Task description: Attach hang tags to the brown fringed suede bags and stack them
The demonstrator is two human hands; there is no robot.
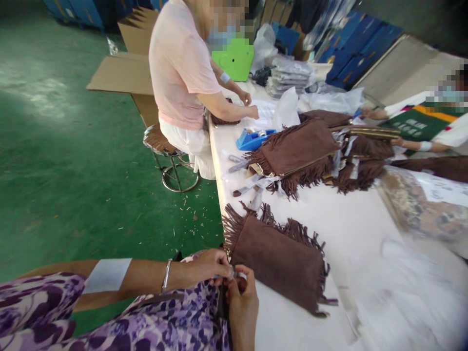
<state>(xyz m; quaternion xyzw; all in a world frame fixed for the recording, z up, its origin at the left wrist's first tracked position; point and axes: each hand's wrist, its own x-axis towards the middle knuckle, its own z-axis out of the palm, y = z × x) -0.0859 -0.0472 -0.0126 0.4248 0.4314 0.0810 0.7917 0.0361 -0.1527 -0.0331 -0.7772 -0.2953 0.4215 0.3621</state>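
Observation:
A brown fringed bag (278,258) lies flat on the white table, at its near edge. My left hand (208,265), with a silver bangle on the wrist, is closed in a pinch by the bag's left corner. Just below, my right hand (243,300) has thumb and fingers pinched together, its fingertips meeting the left ones. Between them is a small pale, shiny bit at the end of a dark strap (222,304), which hangs down beside the table edge. The fingers hide most of it.
More brown fringed bags (303,146) are piled beyond, with a blue tape dispenser (254,140) beside them. A co-worker in a pink top (183,63) sits at the left edge; another person's arms (413,144) reach in from the right. Clear plastic (409,292) covers the near right.

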